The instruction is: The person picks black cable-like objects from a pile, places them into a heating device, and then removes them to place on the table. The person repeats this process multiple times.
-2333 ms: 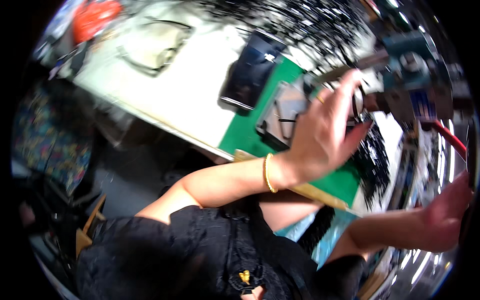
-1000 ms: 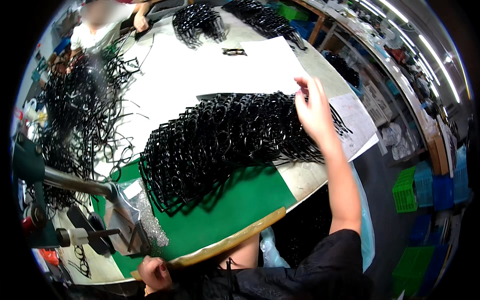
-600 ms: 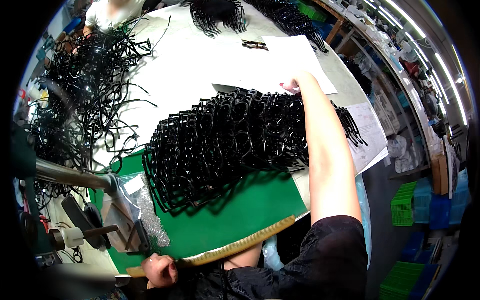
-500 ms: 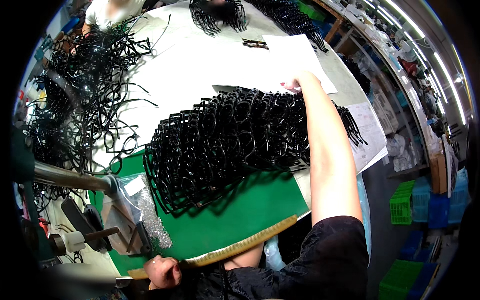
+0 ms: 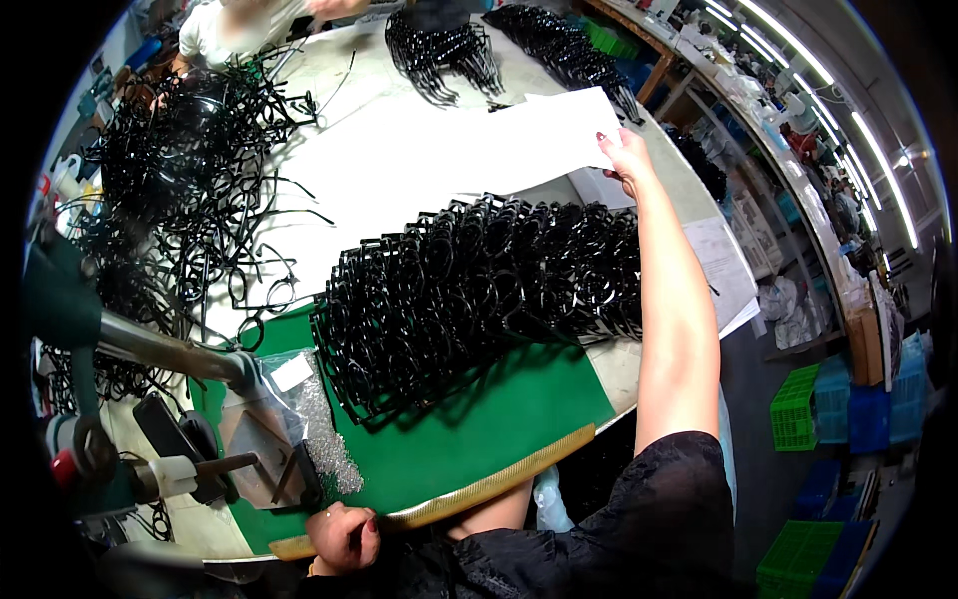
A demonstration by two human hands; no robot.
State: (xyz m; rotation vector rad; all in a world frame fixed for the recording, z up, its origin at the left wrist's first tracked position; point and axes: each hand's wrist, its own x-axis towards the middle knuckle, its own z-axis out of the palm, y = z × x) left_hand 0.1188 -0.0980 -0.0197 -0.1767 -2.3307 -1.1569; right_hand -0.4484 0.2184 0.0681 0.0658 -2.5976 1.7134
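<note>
My right hand is stretched far across the table, its thumb and fingers closed on the right edge of a white paper sheet. The sheet is lifted and tilted at that end. Under my right forearm and to its left stands a long row of black eyeglass frames, packed tightly together. At the near edge of the green mat rests my left hand, fingers curled in; whatever they may hold is hidden. Just beyond it lies a clear plastic bag with small glittering pieces.
A tangled heap of black eyeglass frames covers the left side. A metal machine arm juts in at lower left. More frames stand at the far side, near a person in white. Green crates stand on the floor at right.
My right hand has taken hold of the white sheet and raised its edge. The sheet now covers the brown pair of glasses beyond it. My left hand remains curled at the mat's edge.
</note>
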